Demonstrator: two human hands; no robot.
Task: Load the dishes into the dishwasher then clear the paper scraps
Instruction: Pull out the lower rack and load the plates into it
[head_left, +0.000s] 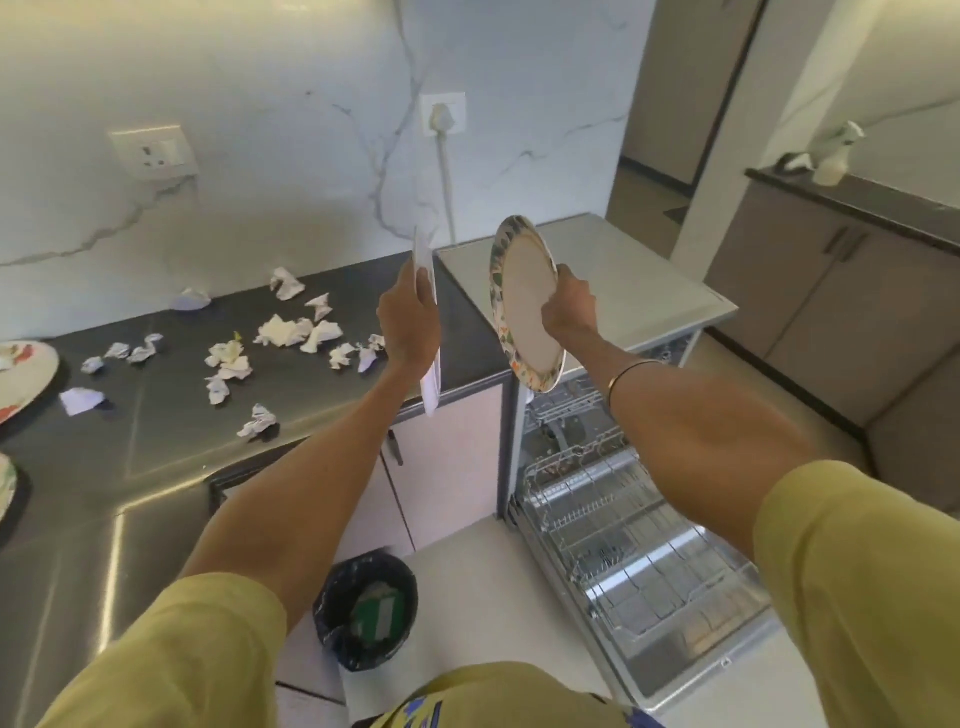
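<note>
White plate (429, 322), held edge-on, is gripped by the left hand (408, 325); the right hand (570, 307) grips a patterned plate (524, 304) above the open dishwasher (639, 561). Paper scraps (280, 332) lie scattered on the dark desk (156, 457); a bin (366, 608) stands below.

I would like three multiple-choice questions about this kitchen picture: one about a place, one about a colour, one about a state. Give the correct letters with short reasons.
1. Where do the crumpled paper scraps lie?
A. on the dark counter
B. in the dishwasher
C. on the floor

2. What colour are the person's sleeves?
A. red
B. yellow-green
C. black

3. What state is the dishwasher in?
A. door shut
B. door open, lower rack pulled out
C. covered by a cloth

Answers: 1 A, the scraps are scattered over the counter. 2 B, both sleeves are yellow-green. 3 B, the wire rack sits out over the lowered door, below the patterned plate in the right hand.
</note>
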